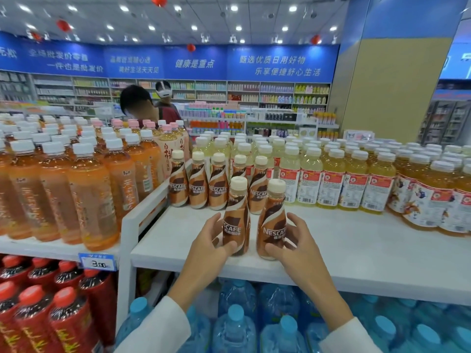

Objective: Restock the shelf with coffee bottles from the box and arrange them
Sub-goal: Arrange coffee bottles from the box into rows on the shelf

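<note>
Two brown Nescafe coffee bottles with cream caps stand upright near the front of the white shelf (356, 250). My left hand (209, 240) wraps the left coffee bottle (235, 215) low on its body. My right hand (293, 243) grips the right coffee bottle (271, 220) the same way. Both bottles rest on the shelf surface. Behind them a row of several more coffee bottles (198, 184) stands at the back left of the shelf. The box is not in view.
Pale yellow drink bottles (331, 179) fill the shelf's back and right. Orange tea bottles (76, 189) crowd the neighbouring shelf to the left, past a white divider (132, 220). Blue water jugs (237, 324) and red bottles (38, 307) sit below. Two people stand behind the display.
</note>
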The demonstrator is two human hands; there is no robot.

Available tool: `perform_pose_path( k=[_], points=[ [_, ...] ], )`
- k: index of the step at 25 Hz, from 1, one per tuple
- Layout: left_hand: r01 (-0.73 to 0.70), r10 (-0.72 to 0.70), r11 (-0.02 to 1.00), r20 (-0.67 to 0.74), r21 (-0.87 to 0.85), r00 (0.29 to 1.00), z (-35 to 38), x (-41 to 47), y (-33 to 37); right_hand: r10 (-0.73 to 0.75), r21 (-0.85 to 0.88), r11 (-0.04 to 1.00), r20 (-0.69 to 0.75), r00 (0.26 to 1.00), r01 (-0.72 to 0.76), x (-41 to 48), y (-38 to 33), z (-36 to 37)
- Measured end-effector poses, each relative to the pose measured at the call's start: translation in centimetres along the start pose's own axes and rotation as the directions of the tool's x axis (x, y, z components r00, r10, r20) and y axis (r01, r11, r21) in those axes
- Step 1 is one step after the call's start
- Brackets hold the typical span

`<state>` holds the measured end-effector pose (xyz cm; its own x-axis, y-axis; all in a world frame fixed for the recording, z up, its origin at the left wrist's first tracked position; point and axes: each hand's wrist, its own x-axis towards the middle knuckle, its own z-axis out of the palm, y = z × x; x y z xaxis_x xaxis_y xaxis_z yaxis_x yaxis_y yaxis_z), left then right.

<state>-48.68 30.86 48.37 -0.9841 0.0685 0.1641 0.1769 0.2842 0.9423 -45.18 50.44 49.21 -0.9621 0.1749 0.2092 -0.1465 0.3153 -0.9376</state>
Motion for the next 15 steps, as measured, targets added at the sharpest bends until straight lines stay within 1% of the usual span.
perform_pose_path(
  k=[4, 7, 10, 12, 15],
  points=[
    [0.006, -0.006, 1.0, -0.014, -0.02, 1.0, -0.2, 0.1, 0.3, -0.03, -0.063, 0.998, -0.02, 0.999, 0.028, 0.2, 0.3, -0.2],
    [-0.018, 0.02, 1.0, -0.107, 0.025, 0.994, 0.3, -0.3, 0.4, -0.05, -0.071, 0.996, -0.081, 0.995, 0.045, 0.1, 0.3, 0.3],
    [-0.031, 0.035, 0.999, -0.189, 0.024, 0.981, 1.0, -0.7, 0.4, -0.081, -0.111, 0.992, -0.134, 0.988, 0.067, 0.0, 0.5, 1.2],
    [-0.037, 0.041, 0.999, -0.206, 0.024, 0.978, 1.2, -0.9, 0.3, -0.085, -0.125, 0.99, -0.143, 0.986, 0.067, -0.1, 0.7, 1.3],
    [-0.052, 0.059, 0.998, -0.199, 0.042, 0.978, 1.2, -1.2, 0.3, -0.08, -0.098, 0.993, -0.164, 0.983, 0.064, -0.5, 0.9, 1.3]
  ],
)
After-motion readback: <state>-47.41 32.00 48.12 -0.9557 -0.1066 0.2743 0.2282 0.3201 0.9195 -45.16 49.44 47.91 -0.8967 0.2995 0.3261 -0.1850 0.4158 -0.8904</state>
